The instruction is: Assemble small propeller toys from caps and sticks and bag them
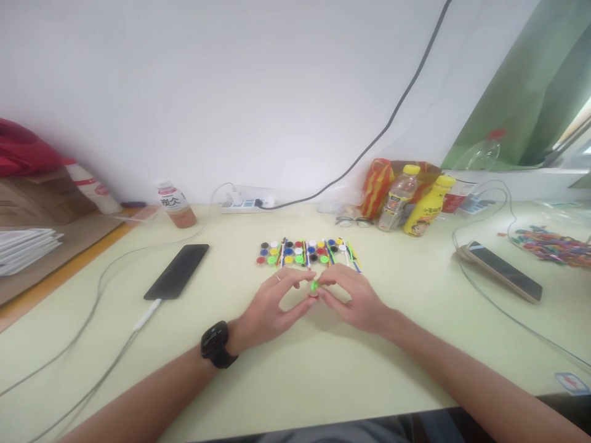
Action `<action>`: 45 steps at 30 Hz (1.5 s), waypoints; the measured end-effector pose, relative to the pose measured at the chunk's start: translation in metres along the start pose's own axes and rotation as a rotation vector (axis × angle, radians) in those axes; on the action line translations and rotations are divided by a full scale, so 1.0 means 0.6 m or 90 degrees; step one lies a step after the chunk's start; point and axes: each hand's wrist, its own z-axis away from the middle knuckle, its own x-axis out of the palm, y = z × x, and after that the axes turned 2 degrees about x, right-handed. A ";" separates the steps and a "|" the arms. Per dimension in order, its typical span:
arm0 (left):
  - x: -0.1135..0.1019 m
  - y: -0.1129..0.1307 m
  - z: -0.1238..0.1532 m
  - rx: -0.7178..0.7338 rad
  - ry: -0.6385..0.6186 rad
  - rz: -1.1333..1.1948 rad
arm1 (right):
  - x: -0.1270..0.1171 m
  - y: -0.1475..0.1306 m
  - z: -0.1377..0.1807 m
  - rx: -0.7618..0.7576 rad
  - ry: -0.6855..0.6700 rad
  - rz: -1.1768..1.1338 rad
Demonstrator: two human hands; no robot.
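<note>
My left hand (270, 304) and my right hand (357, 301) meet at the middle of the table. Between their fingertips is a small bright green round piece (314, 286), pinched by thumbs and fingers; something reddish shows just under it. Beyond the fingers lie rows of small round pieces (298, 252) in black, white, blue, yellow, red and green. Thin coloured sticks (353, 255) lie in bundles between those groups. My fingers partly hide the near edge of the rows.
A black phone (178, 272) with a cable lies left, another phone (503, 271) right. Bottles stand at the back: a pinkish one (175, 206), a clear one (398, 200) and a yellow one (428, 208). Eyeglasses (353, 221), a power strip (247, 206) and a colourful pile (551, 243) are also there.
</note>
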 end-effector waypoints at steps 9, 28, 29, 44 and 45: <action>0.006 -0.007 -0.004 -0.013 0.039 0.068 | -0.018 0.033 -0.002 0.122 0.077 0.048; -0.001 -0.032 -0.002 -0.160 0.090 0.001 | -0.065 0.168 0.010 0.497 -0.050 0.420; -0.001 -0.032 -0.002 -0.162 0.089 0.002 | -0.065 0.168 0.011 0.490 -0.048 0.419; -0.005 -0.042 -0.001 -0.217 0.125 0.098 | -0.100 0.147 0.010 0.498 0.144 0.230; -0.005 -0.044 -0.001 -0.226 0.131 0.115 | -0.103 0.144 0.010 0.494 0.171 0.183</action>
